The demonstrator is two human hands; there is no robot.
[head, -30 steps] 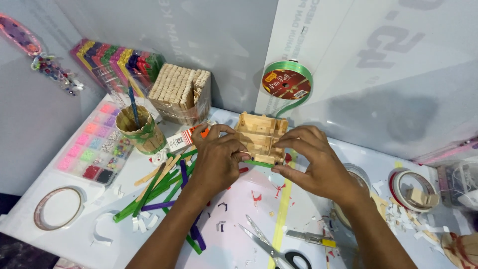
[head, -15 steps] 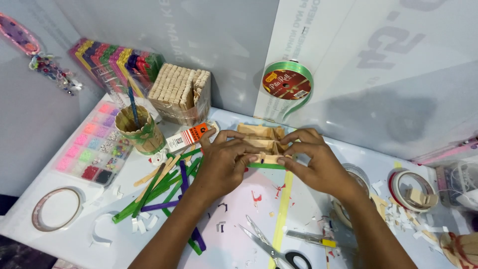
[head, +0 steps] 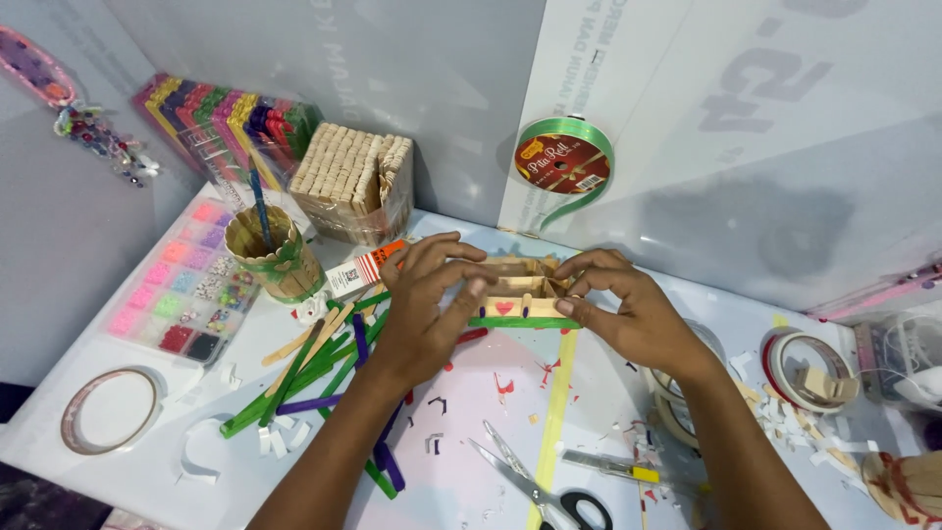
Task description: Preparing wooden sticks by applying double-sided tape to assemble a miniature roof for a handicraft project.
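Nearest us, scissors point(head: 535, 486) lie by the table's point(head: 471, 471) front edge, paper scraps around them. Beyond, our left hand point(head: 424, 312) and right hand point(head: 628, 312) close on the ends of a small stick box point(head: 515, 291) (a red heart on its front), set on the white tabletop mid-table. Green and purple sticks point(head: 314, 378) crowd the left side. Farthest, a stack of plain sticks point(head: 353, 182) and a ribbon spool point(head: 563, 162) stand against the grey wall.

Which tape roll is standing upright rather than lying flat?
The green ribbon roll with the red label, propped on edge against the back wall; the clear tape rolls lie flat on the table.
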